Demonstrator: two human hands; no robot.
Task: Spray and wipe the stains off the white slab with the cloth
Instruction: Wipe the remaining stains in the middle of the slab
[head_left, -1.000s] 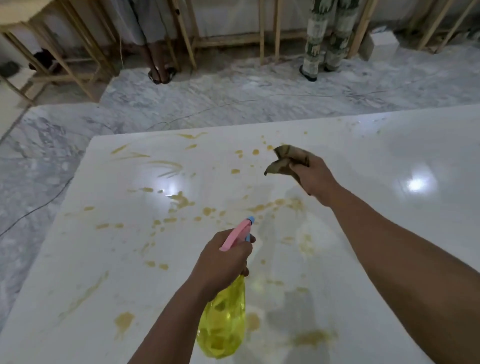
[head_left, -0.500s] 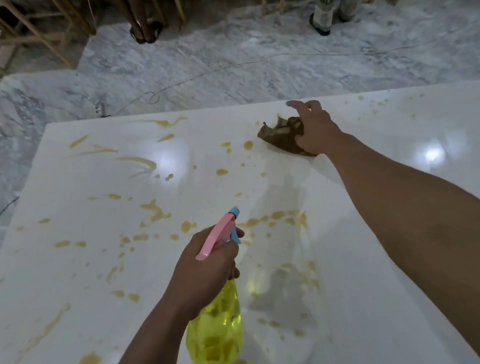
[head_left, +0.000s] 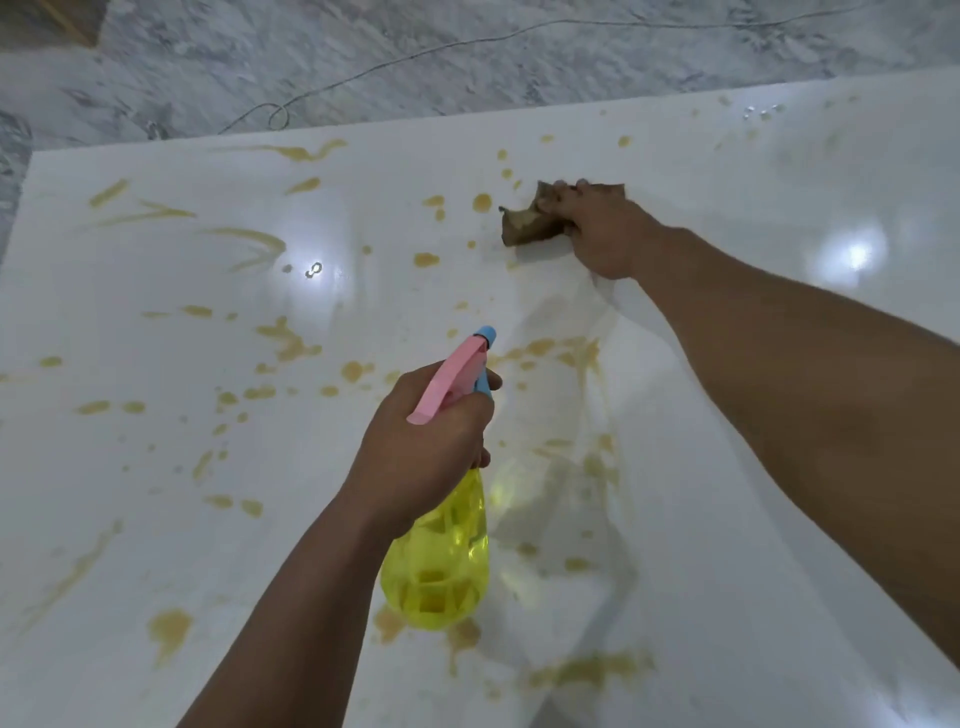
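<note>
Right hand (head_left: 605, 236) clutching the cloth (head_left: 527, 226) down on the slab (head_left: 779, 467), left hand (head_left: 421, 447) gripping the spray bottle (head_left: 436, 566) nearer us — that soiled cloth may smear stains.

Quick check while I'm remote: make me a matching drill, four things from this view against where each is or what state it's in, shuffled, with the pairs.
Things:
1. spray bottle
2. cloth
3. slab
4. cable

States:
A. on the marble floor beyond the slab
B. white, spattered with yellow-brown stains
C. held in the left hand, off the surface
D. pressed onto the slab under the right hand

Pairs: 1-C, 2-D, 3-B, 4-A
</note>
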